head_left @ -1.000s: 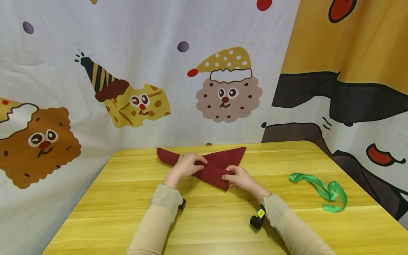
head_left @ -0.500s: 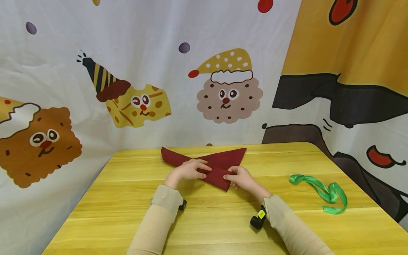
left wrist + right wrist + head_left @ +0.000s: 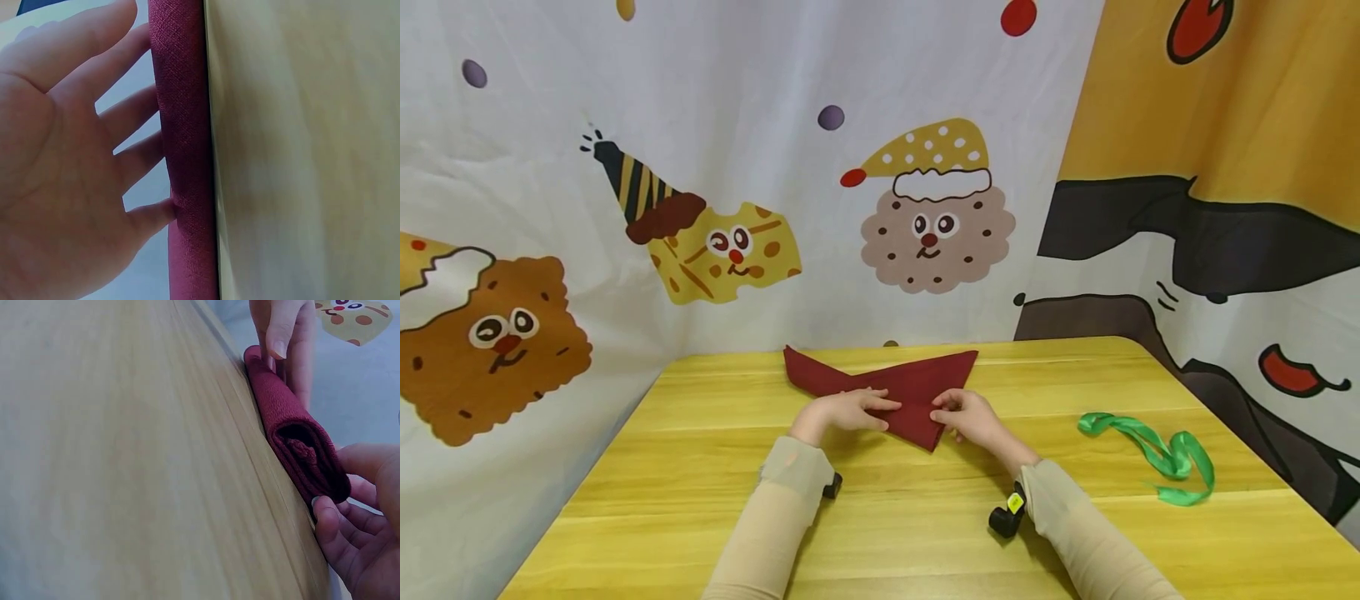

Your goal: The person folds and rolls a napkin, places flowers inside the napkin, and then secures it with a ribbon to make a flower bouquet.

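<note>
A dark red cloth (image 3: 917, 379) lies folded on the table, with two pointed ends spreading toward the back. My left hand (image 3: 842, 412) rests on its near left part, and in the left wrist view the straight fingertips touch the folded edge. At the near right end, my right hand (image 3: 973, 417) pinches the cloth between thumb and fingers. Seen from the right wrist, that end is a flattened roll (image 3: 290, 415) with layers tucked inside it. The thumb (image 3: 326, 519) sits at its lower corner, close to the tabletop.
A curled green ribbon (image 3: 1180, 458) lies on the right side of the wooden table (image 3: 887, 533). A printed cloth backdrop (image 3: 760, 100) hangs behind the table's far edge and along both sides. Small black cameras (image 3: 1003, 521) are strapped to the wrists.
My left hand has slid slightly right along the cloth, and its fingers have straightened. The cloth's left point has shifted a little to the right. My right hand stays at the near right end.
</note>
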A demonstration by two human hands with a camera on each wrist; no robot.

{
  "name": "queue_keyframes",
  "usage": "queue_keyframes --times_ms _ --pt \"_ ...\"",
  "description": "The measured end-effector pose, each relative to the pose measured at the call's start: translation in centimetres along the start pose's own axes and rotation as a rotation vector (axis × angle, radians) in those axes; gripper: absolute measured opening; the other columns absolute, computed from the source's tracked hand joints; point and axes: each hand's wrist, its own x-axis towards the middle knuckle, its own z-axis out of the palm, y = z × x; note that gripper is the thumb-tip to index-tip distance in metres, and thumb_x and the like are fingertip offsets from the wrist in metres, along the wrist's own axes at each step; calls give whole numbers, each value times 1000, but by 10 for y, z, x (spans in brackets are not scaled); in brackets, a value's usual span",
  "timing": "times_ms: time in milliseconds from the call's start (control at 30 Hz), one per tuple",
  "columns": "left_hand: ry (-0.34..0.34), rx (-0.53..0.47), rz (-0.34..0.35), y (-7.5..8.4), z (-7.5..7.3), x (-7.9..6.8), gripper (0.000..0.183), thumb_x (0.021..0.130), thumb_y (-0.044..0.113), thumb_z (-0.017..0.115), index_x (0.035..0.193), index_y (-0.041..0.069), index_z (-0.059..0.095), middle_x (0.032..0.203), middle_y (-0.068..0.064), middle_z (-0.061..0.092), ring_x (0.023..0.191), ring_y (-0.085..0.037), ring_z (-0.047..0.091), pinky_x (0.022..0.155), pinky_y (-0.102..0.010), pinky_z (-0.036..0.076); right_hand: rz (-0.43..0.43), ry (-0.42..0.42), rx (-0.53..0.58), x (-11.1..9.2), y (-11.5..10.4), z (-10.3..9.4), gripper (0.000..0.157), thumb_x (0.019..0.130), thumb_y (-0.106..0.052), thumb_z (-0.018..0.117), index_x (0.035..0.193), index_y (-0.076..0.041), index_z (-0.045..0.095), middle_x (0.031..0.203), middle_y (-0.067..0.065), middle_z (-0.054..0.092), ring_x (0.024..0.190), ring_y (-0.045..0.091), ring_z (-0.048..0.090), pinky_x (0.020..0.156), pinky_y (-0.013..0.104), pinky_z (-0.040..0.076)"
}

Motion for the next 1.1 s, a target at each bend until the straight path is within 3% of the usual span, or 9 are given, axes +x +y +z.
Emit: queue_keyframes --times_ms 167,333,433,533,667,767,1100 --pt "-40 13 -23 3 -1 1 53 98 35 56 148 23 43 159 -9 20 146 -34 7 113 -55 12 -54 3 -86 1 -1 -1 15 87 -11 72 100 -6 67 78 4 58 59 17 52 51 30 47" --pt "-65 27 -44 3 -1 4 52 99 36 55 148 25 42 159 -8 19 146 -33 6 113 -55 12 -226 25 -279 1 -6 -3 9 83 -10 74 90 -11 69 81 -3 57 71 13 51 65 31 44" --pt "-67 29 -48 1 -2 5 53 99 38 55 148 26 42 159 -7 19 146 -33 7 113 -55 12 -315 -24 -321 2 -7 -7 9 84 -6 70 88 -14 71 85 -4 56 71 13 49 67 30 43" --pt "-68 30 -46 0 -2 6 53 99 38 55 148 27 41 159 -7 19 146 -33 7 113 -55 12 -357 -128 -297 1 -6 -14 18 81 0 67 90 -14 73 91 -2 56 71 15 47 66 29 41" --pt "-69 25 -44 -1 -2 6 53 99 38 55 148 27 42 159 -7 19 146 -33 7 113 -55 12 -355 -265 -240 2 -1 -20 26 76 2 68 97 -13 73 100 3 53 74 17 47 67 29 41" --pt "-68 15 -52 0 -3 6 53 98 38 55 148 27 42 159 -6 20 146 -33 7 113 -54 12 -331 -317 -203 3 3 -22 28 76 1 70 100 -13 72 104 4 52 75 18 47 68 29 41" --pt "-67 14 -63 -1 -3 5 51 99 38 53 148 27 42 159 -5 19 146 -32 6 113 -54 11 -295 -315 -140 4 6 -19 24 77 -4 78 99 -10 72 104 7 52 75 20 46 69 29 40"
